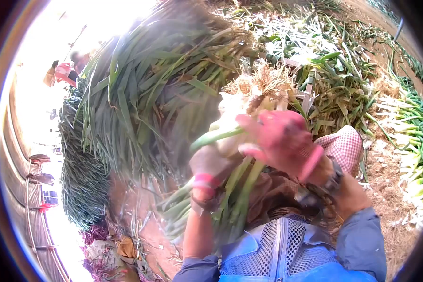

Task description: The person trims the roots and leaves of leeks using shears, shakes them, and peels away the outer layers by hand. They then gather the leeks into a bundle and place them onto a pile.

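Green onions gripped beside a heaped pile

A bunch of green onions point(239, 188) is held before the chest, roots up. It is clenched at its green stalks by the gloved left hand point(209, 170), and its white ends are grasped by the right hand point(277, 141). A large onion pile point(141, 94) is seen just behind.
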{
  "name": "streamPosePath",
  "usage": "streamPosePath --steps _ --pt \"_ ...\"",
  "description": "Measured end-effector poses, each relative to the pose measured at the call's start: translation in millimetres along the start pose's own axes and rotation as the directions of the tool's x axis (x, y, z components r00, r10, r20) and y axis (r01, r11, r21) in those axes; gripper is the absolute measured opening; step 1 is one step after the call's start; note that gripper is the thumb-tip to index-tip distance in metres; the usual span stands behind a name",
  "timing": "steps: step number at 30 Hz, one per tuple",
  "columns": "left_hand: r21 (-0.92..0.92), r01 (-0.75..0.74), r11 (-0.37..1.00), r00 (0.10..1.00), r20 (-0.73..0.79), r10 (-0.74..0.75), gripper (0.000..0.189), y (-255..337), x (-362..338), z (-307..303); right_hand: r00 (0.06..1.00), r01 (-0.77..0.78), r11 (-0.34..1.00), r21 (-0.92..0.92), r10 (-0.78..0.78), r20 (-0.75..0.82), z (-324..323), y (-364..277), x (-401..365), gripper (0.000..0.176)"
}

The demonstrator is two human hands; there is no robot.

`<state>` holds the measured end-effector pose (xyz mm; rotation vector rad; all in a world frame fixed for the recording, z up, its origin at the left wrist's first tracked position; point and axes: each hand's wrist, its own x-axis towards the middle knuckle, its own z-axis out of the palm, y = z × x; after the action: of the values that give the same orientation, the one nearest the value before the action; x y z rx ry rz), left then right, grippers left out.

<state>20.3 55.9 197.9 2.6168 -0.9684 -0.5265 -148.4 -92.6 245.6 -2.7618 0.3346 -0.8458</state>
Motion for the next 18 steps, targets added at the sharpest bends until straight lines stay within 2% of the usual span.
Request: streamPosePath --steps 1,2,4,5,6,8,10,11,12,13,14,15,17,18 --pt "-0.062 -0.007 0.998 1.000 0.019 0.008 0.088 2.2 0.1 0.6 0.994 0.082 0.997 -0.010 -0.082 -0.067 15.9 7.9 9.2 0.023" --pt "-0.066 -0.009 0.998 1.000 0.017 0.011 0.088 4.0 -0.9 1.8 0.994 0.084 0.996 -0.015 -0.085 -0.066 24.7 19.4 16.0 0.023" --pt "0.194 -0.104 0.976 0.988 -0.094 0.124 0.090 6.5 -3.3 5.4 0.970 0.176 0.908 -0.380 -0.226 -0.093 33.2 48.1 32.7 0.019" --pt "0.185 -0.098 0.978 0.988 -0.096 0.118 0.090 6.3 -4.3 7.1 0.979 0.064 0.918 -0.392 -0.134 -0.153 27.4 70.1 48.4 0.022" --pt "0.195 -0.113 0.974 0.987 -0.094 0.133 0.097 5.9 -5.6 8.9 0.977 -0.045 0.917 -0.396 -0.043 -0.211 17.3 96.8 66.1 0.027" --pt "0.217 -0.152 0.964 0.981 -0.088 0.175 0.111 7.0 -7.2 11.8 0.949 -0.195 0.884 -0.425 0.061 -0.309 -10.4 160.0 92.0 0.026" --pt "0.237 -0.157 0.959 0.973 -0.131 0.192 0.113 5.7 -7.4 17.9 0.917 -0.389 0.811 -0.437 0.297 -0.266 -35.5 172.7 103.7 0.026" --pt "0.253 -0.161 0.954 0.972 -0.127 0.198 0.113 7.7 -5.8 17.8 0.875 -0.476 0.808 -0.348 0.474 -0.096 -51.9 132.8 106.5 0.030" --pt "0.270 -0.163 0.949 0.973 -0.115 0.200 0.113 8.0 -6.5 19.5 0.821 -0.519 0.827 -0.215 0.553 0.141 -58.7 96.5 111.2 0.039" --pt "0.288 -0.173 0.942 0.965 -0.141 0.220 0.112 8.4 -6.7 22.4 0.901 -0.324 0.917 -0.233 0.374 0.220 -40.6 88.9 105.4 0.054" --pt "0.288 -0.174 0.942 0.966 -0.137 0.220 0.112 10.8 -6.3 23.1 0.965 -0.084 0.960 -0.268 0.146 0.219 -13.5 79.9 89.5 0.066" --pt "0.303 -0.163 0.939 0.970 -0.126 0.209 0.111 14.4 -6.8 22.7 0.848 -0.083 0.953 -0.292 0.222 0.482 -9.0 55.5 96.8 0.069" --pt "0.313 -0.155 0.937 0.974 -0.111 0.198 0.111 15.4 -7.5 27.2 0.726 -0.042 0.941 -0.336 0.260 0.636 -0.8 31.5 102.4 0.055" --pt "0.310 -0.202 0.929 0.947 -0.181 0.266 0.109 11.7 -7.6 33.0 0.675 -0.035 0.945 -0.326 0.263 0.689 5.4 31.9 103.9 0.047"
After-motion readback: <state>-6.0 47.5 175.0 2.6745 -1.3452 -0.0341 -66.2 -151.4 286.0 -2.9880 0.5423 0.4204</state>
